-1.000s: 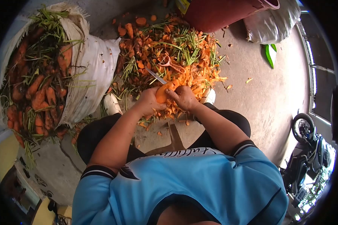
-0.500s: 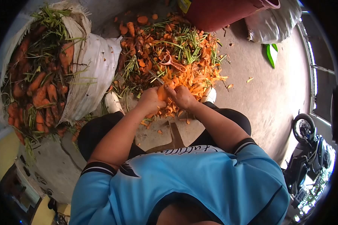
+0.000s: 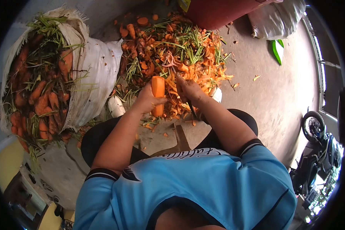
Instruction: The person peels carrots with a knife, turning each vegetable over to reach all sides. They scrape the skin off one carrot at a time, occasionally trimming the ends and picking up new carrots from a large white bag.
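Observation:
My left hand [image 3: 145,100] is wrapped round a peeled carrot [image 3: 158,89], which stands out bright orange with a blunt upper end. To its right, my right hand [image 3: 190,92] grips a knife [image 3: 192,110]; its dark handle sticks out below the fist and the blade, partly hidden, points away from me. Both hands are above a heap of carrot peelings [image 3: 197,74] mixed with green stalks. On that heap lies a pinkish-orange peeler [image 3: 171,60], just beyond the knife tip.
On the left, a white woven sack [image 3: 97,61] lies open, full of unpeeled carrots [image 3: 42,99]. A dark red tub [image 3: 214,13] and a pale sack [image 3: 278,19] stand at the back. A green leaf [image 3: 276,52] is on the concrete floor; a motorcycle [image 3: 314,153] is at far right.
My hands have moved apart. The carrot, earlier mostly covered between them, now shows upright in my left hand. The knife has swung away from it, to the right.

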A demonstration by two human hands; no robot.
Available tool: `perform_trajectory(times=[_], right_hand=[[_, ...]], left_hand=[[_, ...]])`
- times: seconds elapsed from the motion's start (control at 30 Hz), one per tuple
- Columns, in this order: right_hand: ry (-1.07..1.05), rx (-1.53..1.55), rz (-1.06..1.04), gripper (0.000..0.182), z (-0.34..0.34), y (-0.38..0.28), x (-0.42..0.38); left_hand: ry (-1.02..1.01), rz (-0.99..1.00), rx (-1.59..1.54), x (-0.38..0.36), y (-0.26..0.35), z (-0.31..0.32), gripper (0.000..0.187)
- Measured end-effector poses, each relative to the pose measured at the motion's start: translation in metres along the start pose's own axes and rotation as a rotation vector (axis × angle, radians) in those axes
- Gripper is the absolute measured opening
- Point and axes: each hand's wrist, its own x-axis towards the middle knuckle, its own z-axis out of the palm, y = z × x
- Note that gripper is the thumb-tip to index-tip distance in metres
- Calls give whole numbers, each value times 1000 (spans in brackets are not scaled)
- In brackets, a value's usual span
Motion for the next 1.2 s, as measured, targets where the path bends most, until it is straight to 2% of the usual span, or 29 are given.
perform_trajectory(times=[0.03, 0.13, 0.23, 0.33, 0.4, 0.43, 0.57, 0.63, 0.73, 0.83, 0.93, 1.03, 1.13, 1.2], right_hand=[[-9, 12, -33, 48, -5, 4, 3], [15, 30, -67, 39, -1, -1, -3], [-3, 58, -124, 41, 2, -1, -6], [-9, -124, -222, 57, -1, -1, -5], [6, -281, -337, 66, -1, 0, -5], [-34, -251, -275, 73, -1, 0, -3], [-68, -251, -407, 70, 4, -8, -16], [-108, -214, -399, 69, 4, -14, -23], [-102, -232, -453, 64, 4, -6, -14], [-111, -410, -420, 53, 3, -9, -18], [-15, -555, -571, 48, 10, -2, -19], [-6, -567, -651, 62, 10, 0, -19], [-11, -589, -722, 58, 11, -2, -23], [-30, -608, -670, 57, 14, -5, -30]], left_hand=[[-62, -39, -235, 1, -2, -1, 47], [-198, -213, -559, 0, 4, -6, 44], [-153, -426, -787, 0, 12, -8, 46], [-135, -104, -544, -7, 13, 1, 45], [-228, -13, -422, -5, 7, -3, 55], [-274, 32, -362, -4, 4, -5, 60], [-333, 81, -472, -5, 5, -7, 63], [-326, 149, -341, -5, 9, -8, 62], [-313, 113, -372, -5, 7, -5, 60], [-268, 60, -333, -8, 12, -1, 55], [-221, 207, 41, -10, 18, 1, 53], [-211, 231, -100, -11, 19, 6, 50], [-292, 157, -8, -11, 21, 0, 47], [-408, -10, -136, -10, 20, -9, 46]])
